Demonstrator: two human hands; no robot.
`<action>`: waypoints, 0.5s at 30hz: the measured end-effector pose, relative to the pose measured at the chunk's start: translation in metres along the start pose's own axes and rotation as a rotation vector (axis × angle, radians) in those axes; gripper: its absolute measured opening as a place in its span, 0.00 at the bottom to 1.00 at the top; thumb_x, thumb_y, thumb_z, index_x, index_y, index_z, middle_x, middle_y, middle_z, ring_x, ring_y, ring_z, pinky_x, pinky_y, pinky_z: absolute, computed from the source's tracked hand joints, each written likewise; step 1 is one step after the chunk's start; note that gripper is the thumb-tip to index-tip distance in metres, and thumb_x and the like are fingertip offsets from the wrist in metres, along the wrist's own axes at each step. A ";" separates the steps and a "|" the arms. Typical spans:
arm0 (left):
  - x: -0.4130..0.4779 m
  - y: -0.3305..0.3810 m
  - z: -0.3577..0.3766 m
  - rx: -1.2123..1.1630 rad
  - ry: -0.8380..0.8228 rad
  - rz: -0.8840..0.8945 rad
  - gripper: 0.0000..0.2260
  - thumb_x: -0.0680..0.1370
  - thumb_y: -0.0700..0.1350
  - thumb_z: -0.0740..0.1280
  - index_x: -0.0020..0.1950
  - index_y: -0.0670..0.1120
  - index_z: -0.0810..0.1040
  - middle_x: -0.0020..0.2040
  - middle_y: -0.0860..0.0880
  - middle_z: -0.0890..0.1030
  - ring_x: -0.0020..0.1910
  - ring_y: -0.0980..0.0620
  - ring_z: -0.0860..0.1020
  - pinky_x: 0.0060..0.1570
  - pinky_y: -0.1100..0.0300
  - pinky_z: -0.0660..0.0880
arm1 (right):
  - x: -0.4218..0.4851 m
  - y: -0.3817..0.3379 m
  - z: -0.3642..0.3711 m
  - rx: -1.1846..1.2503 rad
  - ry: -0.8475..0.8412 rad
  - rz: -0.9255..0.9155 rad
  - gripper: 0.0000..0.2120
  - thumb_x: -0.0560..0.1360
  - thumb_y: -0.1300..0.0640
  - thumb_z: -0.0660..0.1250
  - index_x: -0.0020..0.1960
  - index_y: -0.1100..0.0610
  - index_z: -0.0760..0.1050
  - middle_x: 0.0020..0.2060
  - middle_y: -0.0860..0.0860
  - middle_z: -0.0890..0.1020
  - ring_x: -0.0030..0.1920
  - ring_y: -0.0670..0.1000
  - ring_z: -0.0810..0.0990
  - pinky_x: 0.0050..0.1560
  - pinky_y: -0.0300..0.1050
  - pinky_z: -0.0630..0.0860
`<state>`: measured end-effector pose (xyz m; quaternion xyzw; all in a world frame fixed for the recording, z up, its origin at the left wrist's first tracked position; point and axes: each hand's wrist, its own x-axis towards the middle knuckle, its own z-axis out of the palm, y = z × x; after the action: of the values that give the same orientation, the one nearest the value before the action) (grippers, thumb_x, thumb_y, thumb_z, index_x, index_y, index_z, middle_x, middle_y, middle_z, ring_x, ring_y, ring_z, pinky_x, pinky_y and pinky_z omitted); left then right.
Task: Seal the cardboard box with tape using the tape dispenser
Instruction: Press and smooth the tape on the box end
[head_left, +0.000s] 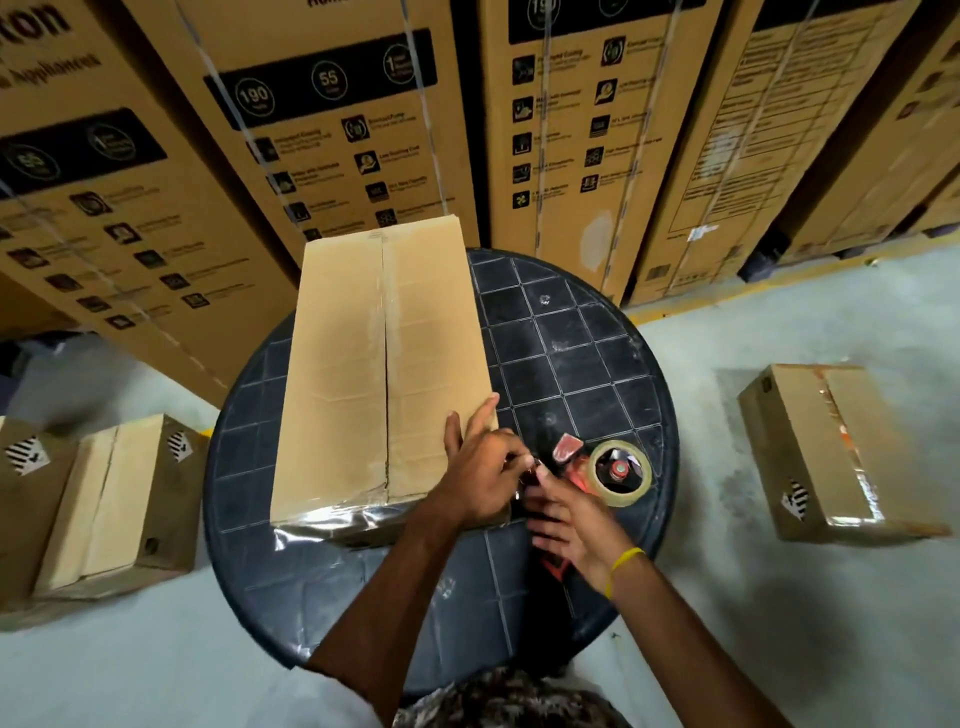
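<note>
A long cardboard box lies on the round black table, flaps closed, its centre seam running away from me. Clear tape shines along its near edge. A red tape dispenser with a roll of clear tape lies on the table just right of the box's near corner. My left hand rests over that corner, its fingertips pinching something small at the dispenser's front, probably the tape end. My right hand lies over the dispenser's handle, fingers curled around it.
Tall printed appliance cartons stand behind the table. Two small cardboard boxes sit on the floor at the left. Another taped box sits on the floor at the right. Pale floor surrounds the table.
</note>
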<state>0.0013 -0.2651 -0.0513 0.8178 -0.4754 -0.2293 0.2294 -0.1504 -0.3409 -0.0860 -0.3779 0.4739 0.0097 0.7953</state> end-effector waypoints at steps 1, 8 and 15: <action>0.001 0.002 -0.001 -0.005 -0.011 -0.014 0.08 0.82 0.45 0.65 0.48 0.52 0.83 0.60 0.55 0.82 0.80 0.61 0.43 0.75 0.42 0.31 | -0.005 0.000 0.008 0.145 -0.076 0.015 0.23 0.73 0.42 0.72 0.60 0.57 0.81 0.51 0.52 0.86 0.50 0.53 0.82 0.50 0.47 0.77; 0.007 0.005 -0.013 -0.008 -0.171 -0.030 0.14 0.83 0.46 0.59 0.50 0.50 0.85 0.75 0.58 0.72 0.81 0.58 0.42 0.74 0.43 0.29 | 0.000 0.017 0.048 0.541 0.035 -0.010 0.03 0.77 0.54 0.72 0.46 0.54 0.81 0.32 0.49 0.82 0.32 0.46 0.79 0.37 0.40 0.73; -0.019 -0.021 -0.029 0.186 -0.044 0.188 0.38 0.77 0.64 0.66 0.82 0.49 0.59 0.82 0.50 0.58 0.81 0.52 0.56 0.80 0.51 0.53 | -0.003 0.015 0.063 0.570 0.140 0.005 0.09 0.80 0.59 0.66 0.41 0.56 0.80 0.26 0.49 0.79 0.30 0.48 0.74 0.35 0.40 0.68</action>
<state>0.0245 -0.2343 -0.0378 0.7821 -0.5741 -0.1796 0.1627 -0.1109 -0.2906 -0.0757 -0.1379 0.5122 -0.1479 0.8348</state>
